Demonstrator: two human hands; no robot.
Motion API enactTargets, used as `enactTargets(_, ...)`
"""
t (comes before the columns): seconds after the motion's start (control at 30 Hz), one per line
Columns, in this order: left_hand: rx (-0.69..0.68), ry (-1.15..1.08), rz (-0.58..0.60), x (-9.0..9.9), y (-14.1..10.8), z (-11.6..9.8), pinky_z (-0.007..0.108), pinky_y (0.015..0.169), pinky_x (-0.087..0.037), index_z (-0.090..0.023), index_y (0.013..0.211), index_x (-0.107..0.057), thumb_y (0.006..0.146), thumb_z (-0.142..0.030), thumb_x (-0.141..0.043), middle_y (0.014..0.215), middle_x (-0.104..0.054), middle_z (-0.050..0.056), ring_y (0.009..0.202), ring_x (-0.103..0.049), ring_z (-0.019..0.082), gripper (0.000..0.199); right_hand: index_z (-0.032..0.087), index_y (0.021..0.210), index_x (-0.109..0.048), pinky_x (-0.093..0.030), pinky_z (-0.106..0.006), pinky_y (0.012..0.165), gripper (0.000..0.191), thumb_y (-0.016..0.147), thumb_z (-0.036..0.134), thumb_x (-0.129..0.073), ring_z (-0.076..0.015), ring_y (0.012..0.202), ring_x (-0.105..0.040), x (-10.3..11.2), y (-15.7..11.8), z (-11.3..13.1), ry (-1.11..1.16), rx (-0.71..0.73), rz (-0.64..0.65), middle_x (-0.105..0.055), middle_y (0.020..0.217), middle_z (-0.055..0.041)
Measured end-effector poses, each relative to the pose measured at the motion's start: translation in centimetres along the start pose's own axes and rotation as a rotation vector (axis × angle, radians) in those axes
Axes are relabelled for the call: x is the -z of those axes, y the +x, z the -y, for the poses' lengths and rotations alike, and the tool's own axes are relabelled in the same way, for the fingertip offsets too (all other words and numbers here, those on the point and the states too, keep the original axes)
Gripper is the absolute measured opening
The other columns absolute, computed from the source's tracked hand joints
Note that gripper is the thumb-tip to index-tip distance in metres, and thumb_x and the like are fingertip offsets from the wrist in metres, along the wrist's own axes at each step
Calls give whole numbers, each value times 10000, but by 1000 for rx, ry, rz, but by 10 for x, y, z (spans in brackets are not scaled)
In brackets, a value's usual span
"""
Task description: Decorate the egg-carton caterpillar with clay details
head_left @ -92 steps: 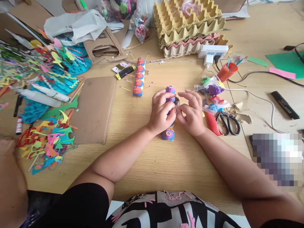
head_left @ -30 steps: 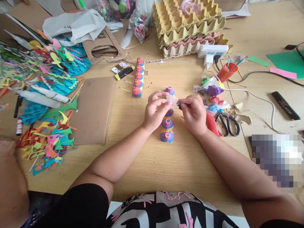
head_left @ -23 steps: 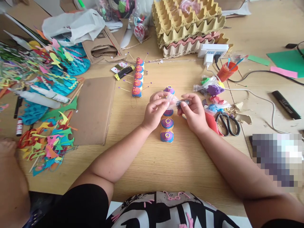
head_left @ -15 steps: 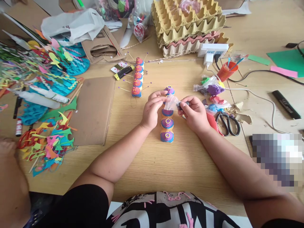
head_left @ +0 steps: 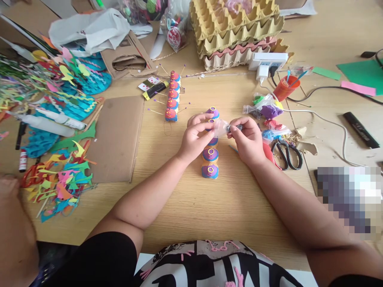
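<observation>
My left hand [head_left: 196, 137] pinches the left side of a small clear plastic bag [head_left: 220, 128]. On the bag's right side, my right hand [head_left: 247, 141] is closed round its edge and a dark lump [head_left: 235, 128], too small to make out. Both hands are above a painted egg-carton strip [head_left: 210, 154] in purple and blue with yellow rings, and they hide part of its middle. Beyond my left hand stands a second strip [head_left: 171, 104], red and blue, with purple-tipped sticks out of its sides.
A cardboard sheet [head_left: 115, 139] and coloured paper scraps [head_left: 64, 179] lie left. Black-handled scissors [head_left: 287, 155], clay bags [head_left: 267, 109] and an orange cup [head_left: 286, 88] are right. Egg trays [head_left: 236, 36] are stacked behind. Another person's arm [head_left: 16, 231] rests at far left.
The plastic bag and the dark lump have shifted slightly right. My left fingers have moved right a little with the bag, and the right hand has turned slightly.
</observation>
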State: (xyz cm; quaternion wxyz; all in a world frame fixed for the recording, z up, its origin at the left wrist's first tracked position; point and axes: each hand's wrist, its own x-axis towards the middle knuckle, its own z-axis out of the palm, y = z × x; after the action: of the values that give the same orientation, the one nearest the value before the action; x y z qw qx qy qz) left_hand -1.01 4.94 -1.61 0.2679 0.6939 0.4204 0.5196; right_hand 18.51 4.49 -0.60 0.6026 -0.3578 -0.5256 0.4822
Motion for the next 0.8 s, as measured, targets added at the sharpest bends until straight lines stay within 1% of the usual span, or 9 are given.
enactTargets(0.07,6,53,-4,0,0,2,521,1289,-433,-298,1026,-842,965,-364,-753,1365,-716,67,1395,-603,247,127,254,892,-629,-552,-289,682,404,833,583,-856,-117,697,-603,0,0,1,-34,29,15,-662,841,19)
enactTargets(0.17,-29,99,-5,1,0,4,533,1284,-432,-322,985,-851,938,-441,-789,1322,-738,56,1384,-589,254,142,255,902,-612,-550,-309,709,382,865,566,-832,-131,734,-601,-1,-1,3,-73,50,60,-654,869,6)
enactTargets(0.27,-71,140,-21,1,0,4,548,1294,-417,-337,972,-854,927,-519,-775,1300,-744,49,1371,-583,256,203,255,901,-602,-564,-333,775,361,875,532,-832,-145,795,-615,-2,-3,5,-87,77,101,-651,911,-6)
enactTargets(0.33,-80,164,-17,1,-1,2,547,1302,-408,-339,986,-856,928,-536,-763,1308,-739,48,1360,-585,252,225,252,896,-606,-565,-334,809,350,875,514,-838,-150,838,-624,-3,-3,5,-80,97,113,-652,924,-9)
enactTargets(0.4,-80,180,-9,0,-1,0,540,1304,-407,-342,996,-858,929,-539,-761,1319,-736,44,1362,-579,248,229,252,911,-616,-560,-321,796,354,867,519,-844,-148,849,-622,-3,-4,5,-83,94,109,-649,927,-8)
enactTargets(0.57,-70,179,-19,0,-1,-6,533,1294,-419,-347,1015,-864,925,-558,-757,1360,-730,40,1394,-548,256,254,262,949,-623,-569,-289,746,400,818,533,-887,-129,803,-610,-4,-4,5,-74,33,90,-638,919,9)
enactTargets(0.7,-61,181,-15,-1,-2,-8,521,1302,-415,-325,1044,-863,915,-536,-779,1401,-708,53,1419,-544,259,262,259,932,-616,-594,-283,724,392,820,510,-896,-116,746,-613,-5,-5,5,-36,-11,128,-633,876,20)
enactTargets(0.8,-81,158,-23,-2,-2,-7,528,1299,-420,-321,1028,-864,908,-516,-794,1384,-711,59,1420,-548,266,240,256,928,-614,-605,-273,694,400,815,512,-899,-107,708,-610,-6,-6,5,-14,-39,136,-635,857,26)
